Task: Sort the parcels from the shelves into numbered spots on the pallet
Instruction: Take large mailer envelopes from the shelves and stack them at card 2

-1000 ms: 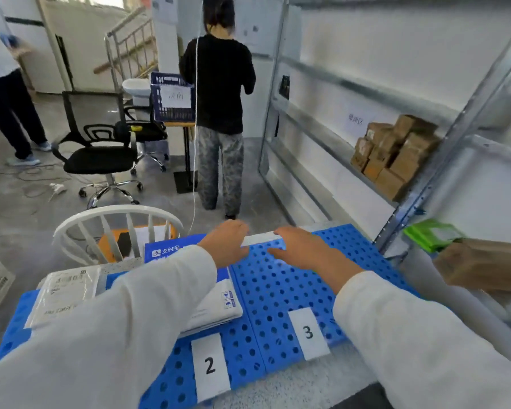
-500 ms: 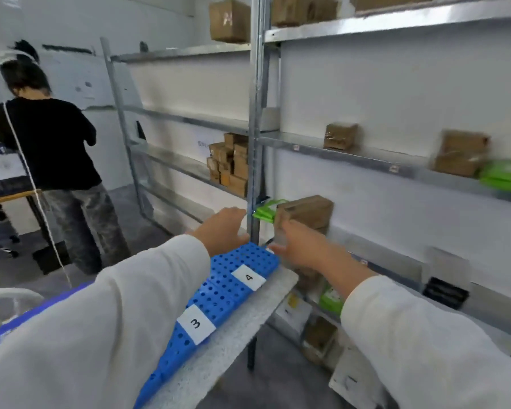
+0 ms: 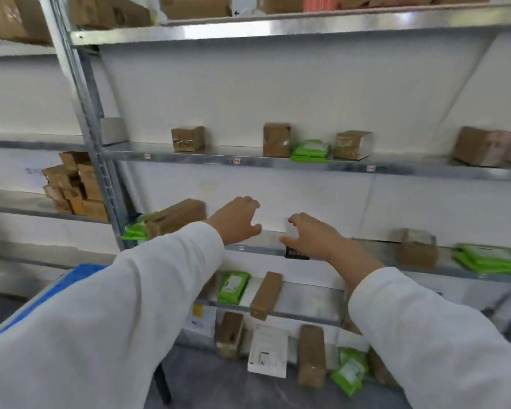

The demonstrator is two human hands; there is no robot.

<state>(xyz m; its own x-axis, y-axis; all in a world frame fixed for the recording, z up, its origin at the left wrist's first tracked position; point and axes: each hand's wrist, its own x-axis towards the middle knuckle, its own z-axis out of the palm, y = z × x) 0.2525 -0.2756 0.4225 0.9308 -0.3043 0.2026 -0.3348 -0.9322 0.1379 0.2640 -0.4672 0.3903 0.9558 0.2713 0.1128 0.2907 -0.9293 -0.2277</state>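
1. Directly ahead, a grey metal shelving unit (image 3: pixel 278 165) is faced, and both arms in white sleeves are stretched toward its middle tier.
2. The left hand (image 3: pixel 238 221) is held above the front edge of that tier with fingers loosely spread and curled downward; nothing is gripped by it.
3. The right hand (image 3: pixel 313 236) is held just beside it, fingers parted, and appears to rest against a thin white flat parcel (image 3: pixel 291 231) standing near the shelf lip; whether the parcel is actually gripped cannot be told through the blur.
4. A small black label holder (image 3: pixel 297 254) is seen on the shelf edge directly under the right hand.
5. To the left of the left hand, a long brown cardboard box (image 3: pixel 174 216) is laid on the same tier, with a green plastic pouch (image 3: pixel 135 231) tucked at its left end.
6. Further brown boxes and green pouches are spread along the tier above and the tiers below.
7. A corner of the blue perforated plastic pallet (image 3: pixel 71 278) is visible at the lower left, partly covered by the left sleeve.
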